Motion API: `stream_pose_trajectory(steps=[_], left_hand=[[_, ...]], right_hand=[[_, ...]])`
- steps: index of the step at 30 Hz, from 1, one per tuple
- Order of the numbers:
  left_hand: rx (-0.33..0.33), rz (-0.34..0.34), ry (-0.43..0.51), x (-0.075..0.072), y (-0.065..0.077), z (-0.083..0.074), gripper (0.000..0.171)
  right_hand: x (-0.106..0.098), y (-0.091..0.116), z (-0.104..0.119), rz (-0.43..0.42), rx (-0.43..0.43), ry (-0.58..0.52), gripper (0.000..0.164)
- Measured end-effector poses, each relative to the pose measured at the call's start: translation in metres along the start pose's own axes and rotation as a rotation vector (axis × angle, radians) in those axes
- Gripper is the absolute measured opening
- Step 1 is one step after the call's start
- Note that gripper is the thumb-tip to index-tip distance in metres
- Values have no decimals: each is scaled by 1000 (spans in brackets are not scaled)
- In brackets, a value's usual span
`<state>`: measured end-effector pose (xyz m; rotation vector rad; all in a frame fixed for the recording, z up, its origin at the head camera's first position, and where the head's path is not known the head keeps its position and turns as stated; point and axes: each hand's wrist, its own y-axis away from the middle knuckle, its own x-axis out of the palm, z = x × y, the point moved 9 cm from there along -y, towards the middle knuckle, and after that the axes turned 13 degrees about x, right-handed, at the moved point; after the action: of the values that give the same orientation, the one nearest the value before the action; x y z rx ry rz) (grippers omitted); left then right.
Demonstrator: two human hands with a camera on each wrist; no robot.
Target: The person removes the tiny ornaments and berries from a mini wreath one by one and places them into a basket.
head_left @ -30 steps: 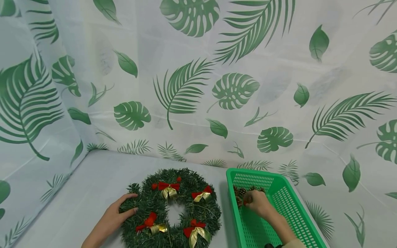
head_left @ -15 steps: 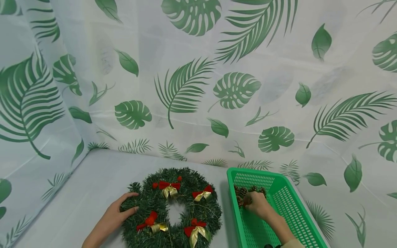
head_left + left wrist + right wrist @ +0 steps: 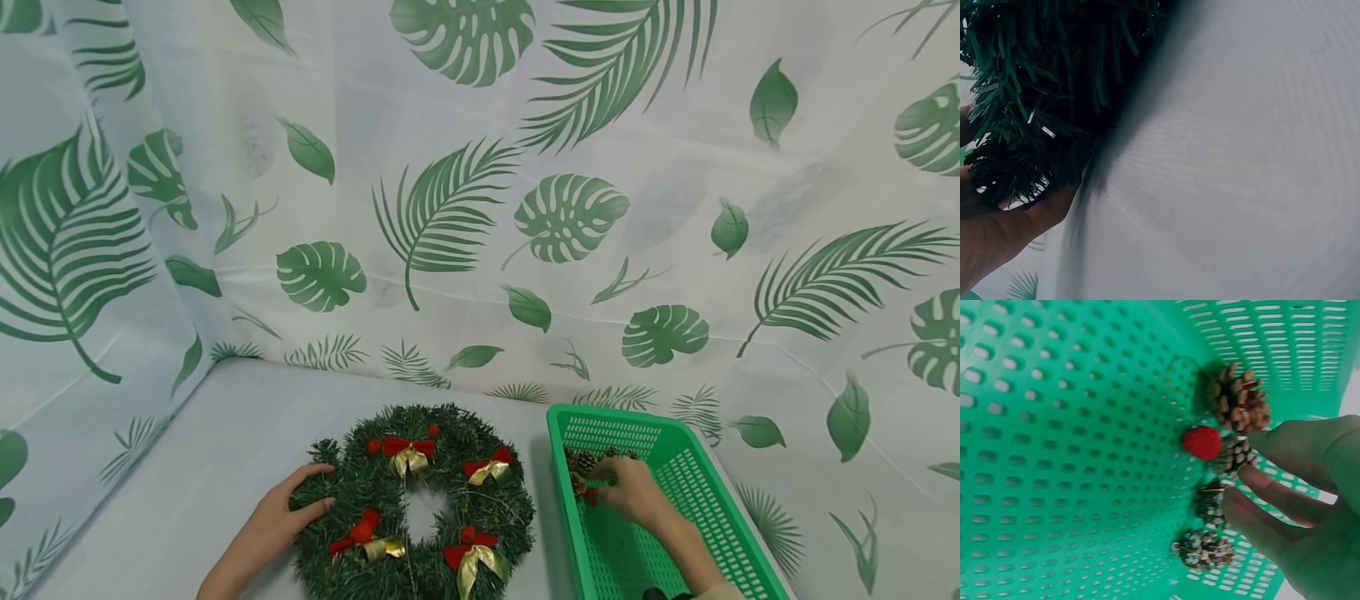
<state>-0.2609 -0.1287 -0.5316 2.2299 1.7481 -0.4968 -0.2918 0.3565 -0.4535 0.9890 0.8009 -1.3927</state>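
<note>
A white tabletop (image 3: 247, 442) bears 1 wreath (image 3: 386, 500), 1 basket (image 3: 667, 446).

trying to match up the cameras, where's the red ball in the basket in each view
Head: red ball at lower right, by the right hand.
Left wrist: not in it.
Right wrist: just right of centre.
Shared landmark: green basket, in head and right wrist views.
</note>
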Motion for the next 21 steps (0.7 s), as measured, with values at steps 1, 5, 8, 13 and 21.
stream_pose_trajectory(steps=[1,5,8,13,21], left_hand=[[3,1,-1,0,0,0,62],[8,1,1,0,0,0,62],[9,-1,-1,0,0,0,62],[13,0,-8,0,0,0,62],[7,4,-10,0,0,0,63]], right_hand=[[-2,1,1,-2,6,-5,17],[-10,7,9,-5,7,-21,17],[-15,12,16,-6,-3,-17,18],[-26,22,26,-16,-2,-25,19],[-39,42,44,-44,-16,-53,19]])
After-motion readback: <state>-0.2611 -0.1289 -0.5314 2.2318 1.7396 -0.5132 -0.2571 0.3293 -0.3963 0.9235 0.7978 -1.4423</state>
